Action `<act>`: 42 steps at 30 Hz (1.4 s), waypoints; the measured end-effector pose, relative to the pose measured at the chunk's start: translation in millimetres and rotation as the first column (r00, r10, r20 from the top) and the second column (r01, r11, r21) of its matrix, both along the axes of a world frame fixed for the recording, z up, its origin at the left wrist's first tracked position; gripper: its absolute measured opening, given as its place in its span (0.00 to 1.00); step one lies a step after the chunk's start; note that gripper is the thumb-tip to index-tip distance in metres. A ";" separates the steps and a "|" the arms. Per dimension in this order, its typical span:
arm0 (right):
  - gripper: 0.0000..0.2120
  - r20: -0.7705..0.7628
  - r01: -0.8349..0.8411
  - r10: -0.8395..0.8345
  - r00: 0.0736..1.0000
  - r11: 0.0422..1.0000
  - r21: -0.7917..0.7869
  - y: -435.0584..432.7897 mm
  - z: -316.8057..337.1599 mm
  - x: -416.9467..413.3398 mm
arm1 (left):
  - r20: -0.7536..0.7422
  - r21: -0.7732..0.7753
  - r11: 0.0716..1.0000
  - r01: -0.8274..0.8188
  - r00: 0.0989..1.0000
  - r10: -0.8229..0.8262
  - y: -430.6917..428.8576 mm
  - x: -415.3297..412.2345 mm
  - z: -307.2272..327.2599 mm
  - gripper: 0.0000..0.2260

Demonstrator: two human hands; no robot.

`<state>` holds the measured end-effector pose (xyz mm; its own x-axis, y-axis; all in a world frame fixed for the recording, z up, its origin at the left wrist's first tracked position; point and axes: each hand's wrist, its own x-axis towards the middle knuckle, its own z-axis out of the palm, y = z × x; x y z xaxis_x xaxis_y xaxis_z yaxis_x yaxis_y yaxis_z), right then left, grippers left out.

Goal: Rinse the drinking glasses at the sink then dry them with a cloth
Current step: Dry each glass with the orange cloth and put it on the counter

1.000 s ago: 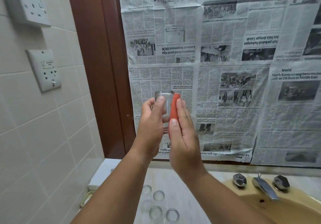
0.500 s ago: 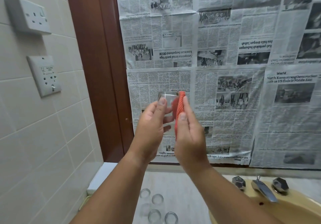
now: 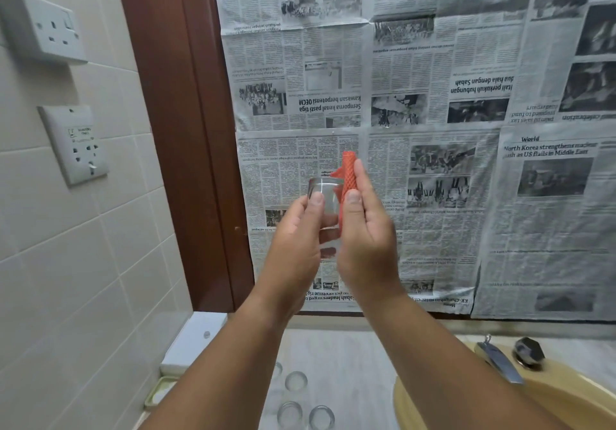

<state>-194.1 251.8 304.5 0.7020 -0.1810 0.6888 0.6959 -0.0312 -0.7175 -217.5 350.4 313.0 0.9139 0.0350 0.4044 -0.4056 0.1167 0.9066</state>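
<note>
At chest height in front of a newspaper-covered wall, my left hand [image 3: 293, 239] grips a clear drinking glass [image 3: 325, 198] by its side, with the rim up. My right hand [image 3: 365, 239] presses an orange cloth [image 3: 348, 176] flat against the right side of the glass, thumb on the cloth. The cloth's top end sticks up above the rim. Down on the counter stand several other clear glasses [image 3: 296, 380], partly hidden behind my forearms.
A yellow sink [image 3: 550, 399] with a chrome tap [image 3: 500, 363] and a faceted knob [image 3: 530, 351] sits at the lower right. The tiled left wall carries two sockets [image 3: 75, 144]. A brown door frame [image 3: 180, 136] runs beside the newspaper. A small soap dish [image 3: 160, 393] sits at the counter's left.
My right hand has slid the orange cloth upward along the glass, so its end now stands above the rim. The glass stays in my left hand.
</note>
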 end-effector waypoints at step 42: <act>0.25 0.027 -0.134 0.136 0.990 0.989 -0.061 28.2 -16.3 -27.6 | 0.042 -0.060 0.992 -0.113 0.992 0.115 23.2 -17.1 9.1 0.17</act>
<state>-221.7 280.0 288.2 0.6951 -0.0447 0.7175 0.7188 0.0231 -0.6949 -234.6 373.6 322.1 0.8832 0.1620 0.4400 -0.4601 0.1182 0.8800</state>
